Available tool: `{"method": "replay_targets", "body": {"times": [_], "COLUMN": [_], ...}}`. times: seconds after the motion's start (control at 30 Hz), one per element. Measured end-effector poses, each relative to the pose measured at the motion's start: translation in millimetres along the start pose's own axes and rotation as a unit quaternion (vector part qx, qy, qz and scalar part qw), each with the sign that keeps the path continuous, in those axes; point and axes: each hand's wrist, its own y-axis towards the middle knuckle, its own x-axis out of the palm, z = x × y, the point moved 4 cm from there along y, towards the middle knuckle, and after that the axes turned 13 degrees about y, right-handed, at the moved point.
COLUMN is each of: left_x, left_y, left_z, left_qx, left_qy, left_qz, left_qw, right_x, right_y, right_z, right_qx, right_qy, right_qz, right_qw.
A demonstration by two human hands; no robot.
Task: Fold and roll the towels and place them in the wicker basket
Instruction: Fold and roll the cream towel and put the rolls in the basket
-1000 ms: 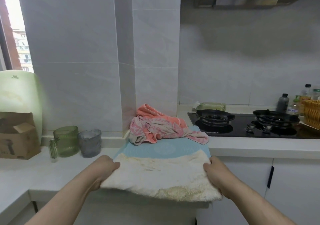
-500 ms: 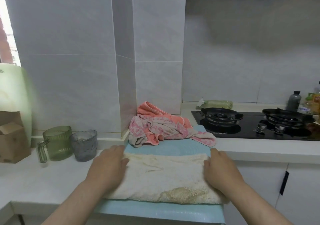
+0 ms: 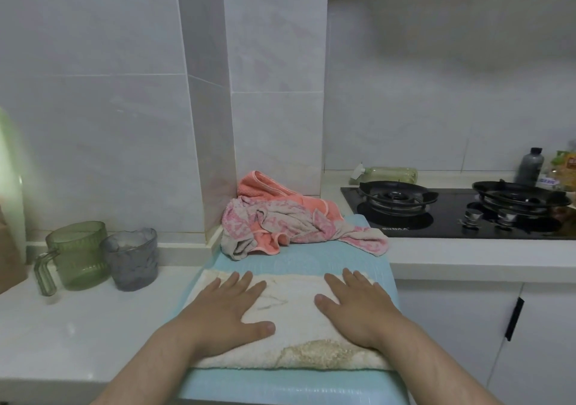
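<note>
Soft, even daylight fills the scene, brightest at the far left edge, where a pale green object (image 3: 9,186) glows and bleeds into overexposure. The tiled wall (image 3: 109,92) on the left is well lit; the wall above the gas hob (image 3: 452,214) lies in a broad, diffuse grey shadow with no sharp edge. The hob's black glass carries faint reflections. Shadows beneath the left hand (image 3: 224,308) and right hand (image 3: 358,305) are weak. Wide-angle distortion bends the tile joints and counter edge outward near the borders. Fine detail is slightly soft throughout, most at the right margin.
</note>
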Motion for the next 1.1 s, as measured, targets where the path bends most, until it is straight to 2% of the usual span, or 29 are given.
{"method": "replay_targets", "body": {"times": [0.07,0.17,0.2,0.3,0.43,0.53,0.63,0.73,0.83,0.97,1.1], "left_x": [0,0,0,-2,-6,-15,-33,-40,-31,-23,-20], "left_y": [1,-2,-4,-6,-12,-19,-22,-11,2,9,11], "left_z": [0,1,2,4,8,16,50,91,120,130,130], "left_qx": [0.001,-0.004,-0.006,-0.014,-0.015,-0.013,0.023,0.054,0.056,0.044,0.039], "left_qy": [0.003,-0.002,-0.002,0.0,-0.007,-0.039,-0.099,-0.086,-0.034,0.008,0.012], "left_qz": [-0.001,0.003,0.007,0.018,0.016,0.012,0.02,0.021,0.017,0.026,0.026], "left_qw": [1.0,1.0,1.0,1.0,1.0,0.999,0.995,0.995,0.998,0.999,0.999], "right_x": [-3,-20,-25,-30,-32,-39,-53,-71,-83,-86,-92], "right_y": [-1,-16,-24,-42,-48,-58,-64,-71,-80,-83,-83], "right_z": [1,13,19,35,39,29,33,49,65,72,65], "right_qx": [0.011,0.073,0.108,0.161,0.181,0.174,0.158,0.156,0.166,0.176,0.177], "right_qy": [0.043,0.112,0.126,0.261,0.502,0.594,0.653,0.673,0.668,0.652,0.664], "right_qz": [0.026,0.168,0.193,0.157,0.062,0.038,0.051,0.078,0.105,0.113,0.107], "right_qw": [0.999,0.977,0.967,0.939,0.843,0.785,0.739,0.719,0.718,0.728,0.719]}}
